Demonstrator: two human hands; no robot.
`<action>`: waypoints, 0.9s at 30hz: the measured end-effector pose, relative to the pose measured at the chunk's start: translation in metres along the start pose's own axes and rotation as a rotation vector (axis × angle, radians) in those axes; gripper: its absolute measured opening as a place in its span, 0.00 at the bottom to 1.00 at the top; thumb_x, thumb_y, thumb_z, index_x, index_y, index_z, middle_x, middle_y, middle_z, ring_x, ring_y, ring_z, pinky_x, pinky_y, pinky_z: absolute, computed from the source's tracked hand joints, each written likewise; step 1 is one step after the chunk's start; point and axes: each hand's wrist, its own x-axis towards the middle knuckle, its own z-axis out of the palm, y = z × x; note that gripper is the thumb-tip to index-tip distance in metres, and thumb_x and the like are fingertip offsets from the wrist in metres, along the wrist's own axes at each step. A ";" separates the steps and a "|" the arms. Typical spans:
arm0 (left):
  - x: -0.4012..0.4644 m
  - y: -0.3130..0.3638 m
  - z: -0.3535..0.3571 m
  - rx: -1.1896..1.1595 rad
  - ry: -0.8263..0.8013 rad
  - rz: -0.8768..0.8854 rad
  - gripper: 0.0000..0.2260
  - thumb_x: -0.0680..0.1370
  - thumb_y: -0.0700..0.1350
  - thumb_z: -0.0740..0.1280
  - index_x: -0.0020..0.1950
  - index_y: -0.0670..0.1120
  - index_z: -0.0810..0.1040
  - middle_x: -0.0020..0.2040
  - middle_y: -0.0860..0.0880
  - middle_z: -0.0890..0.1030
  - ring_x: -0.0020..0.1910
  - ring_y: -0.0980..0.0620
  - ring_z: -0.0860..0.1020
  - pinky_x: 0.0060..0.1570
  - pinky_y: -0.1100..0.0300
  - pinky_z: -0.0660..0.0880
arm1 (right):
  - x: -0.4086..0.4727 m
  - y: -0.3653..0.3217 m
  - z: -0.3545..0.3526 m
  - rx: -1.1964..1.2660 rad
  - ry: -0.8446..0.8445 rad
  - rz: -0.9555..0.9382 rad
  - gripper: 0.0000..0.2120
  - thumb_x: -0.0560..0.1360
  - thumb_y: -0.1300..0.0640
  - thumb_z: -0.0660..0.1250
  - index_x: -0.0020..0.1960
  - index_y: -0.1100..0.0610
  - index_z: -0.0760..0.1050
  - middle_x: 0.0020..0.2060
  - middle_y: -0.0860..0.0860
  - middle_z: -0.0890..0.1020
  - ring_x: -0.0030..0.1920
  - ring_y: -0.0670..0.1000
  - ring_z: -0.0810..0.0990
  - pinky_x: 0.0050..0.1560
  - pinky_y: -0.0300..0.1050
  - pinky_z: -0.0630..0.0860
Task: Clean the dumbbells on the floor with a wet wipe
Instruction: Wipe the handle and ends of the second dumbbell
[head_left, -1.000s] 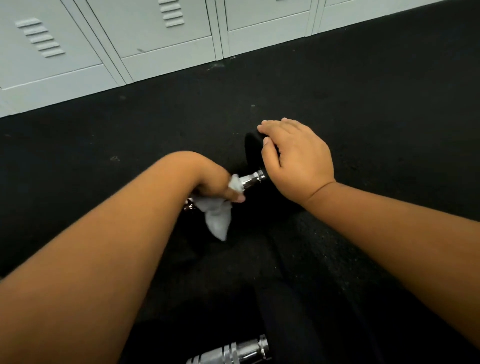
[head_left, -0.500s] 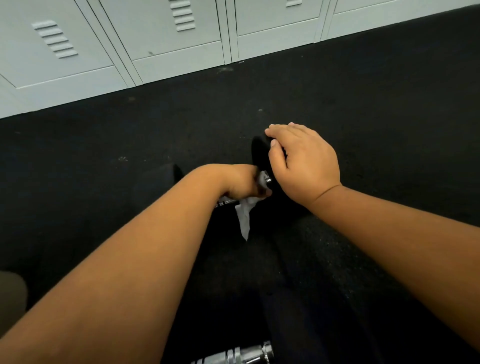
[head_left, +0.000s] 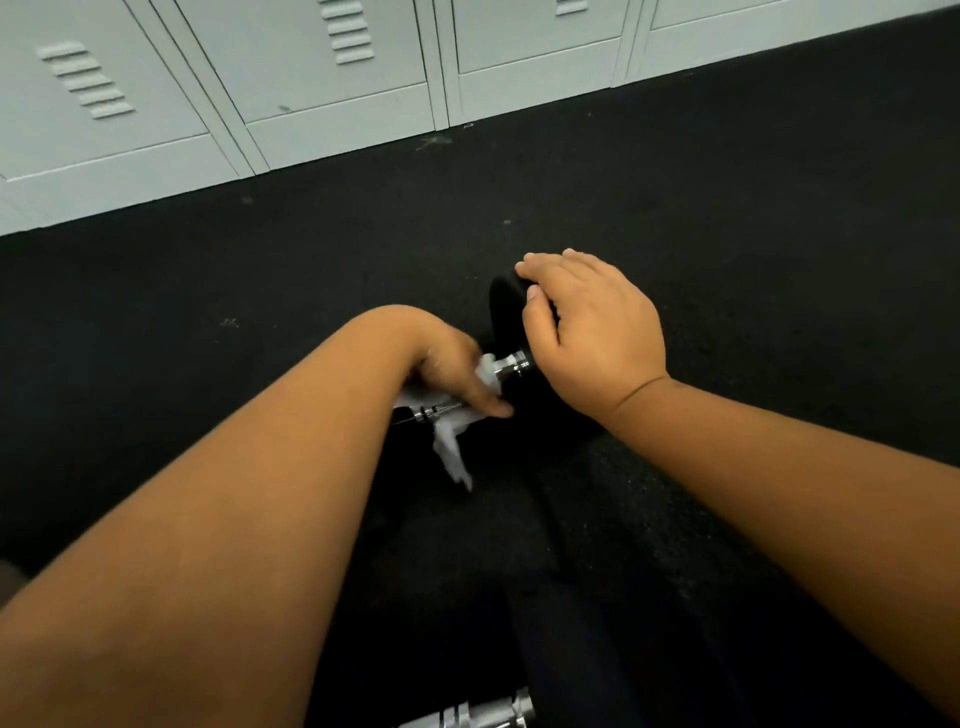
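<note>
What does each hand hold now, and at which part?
The left hand grips the wet wipe wrapped around the dumbbell's chrome handle. The right hand rests on its black end weight.

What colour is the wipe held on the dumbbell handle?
White, the wet wipe; shown in the head view.

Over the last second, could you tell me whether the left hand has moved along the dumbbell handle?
Yes. The left hand slid the wipe toward the right hand steadying the dumbbell, then partly back.

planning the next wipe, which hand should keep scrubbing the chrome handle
Left. The left hand already grips the wet wipe around the dumbbell handle; the right hand rests on the black weight.
</note>
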 end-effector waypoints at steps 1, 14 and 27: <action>0.002 0.004 0.004 -0.044 0.056 0.044 0.15 0.73 0.58 0.71 0.50 0.48 0.80 0.49 0.48 0.82 0.50 0.48 0.80 0.50 0.56 0.76 | 0.000 -0.001 0.000 0.001 -0.004 0.000 0.19 0.78 0.52 0.55 0.64 0.53 0.77 0.62 0.48 0.80 0.68 0.53 0.73 0.68 0.47 0.67; -0.066 0.008 0.086 0.239 0.564 0.211 0.27 0.80 0.46 0.58 0.78 0.45 0.56 0.78 0.46 0.55 0.76 0.48 0.57 0.71 0.58 0.56 | 0.001 -0.001 -0.001 -0.006 0.034 -0.017 0.21 0.77 0.52 0.53 0.62 0.55 0.79 0.60 0.49 0.82 0.64 0.52 0.76 0.68 0.43 0.66; -0.006 0.026 0.027 0.179 0.309 0.094 0.14 0.77 0.49 0.67 0.60 0.45 0.77 0.57 0.46 0.79 0.54 0.47 0.77 0.55 0.54 0.74 | 0.000 0.000 0.002 0.003 0.008 -0.011 0.22 0.77 0.49 0.51 0.64 0.52 0.77 0.62 0.47 0.80 0.68 0.53 0.73 0.67 0.48 0.68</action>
